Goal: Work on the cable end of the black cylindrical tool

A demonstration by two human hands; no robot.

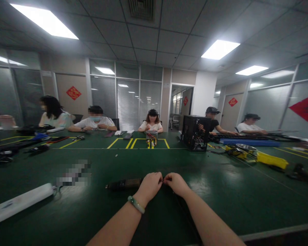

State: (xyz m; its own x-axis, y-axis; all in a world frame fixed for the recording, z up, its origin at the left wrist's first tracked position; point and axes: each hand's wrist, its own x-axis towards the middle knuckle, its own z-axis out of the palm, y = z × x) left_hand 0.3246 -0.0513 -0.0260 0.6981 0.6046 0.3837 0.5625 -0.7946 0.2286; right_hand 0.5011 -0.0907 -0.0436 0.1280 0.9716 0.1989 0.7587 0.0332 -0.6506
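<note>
My left hand point(149, 185) and my right hand point(176, 182) rest on the green table point(220, 191), fingers curled and fingertips meeting in a pinch between them. What they pinch is too small to make out. A dark cylindrical object point(123, 184) lies on the table just left of my left hand, touching or passing under it. A green bead bracelet point(136, 204) circles my left wrist.
A white power strip point(17, 204) lies at the near left. A black crate-like case point(195, 132) stands mid-table, with yellow tools point(270, 159) and a metal bowl to the right. Several people sit working along the far side. Cables and tools clutter the left edge.
</note>
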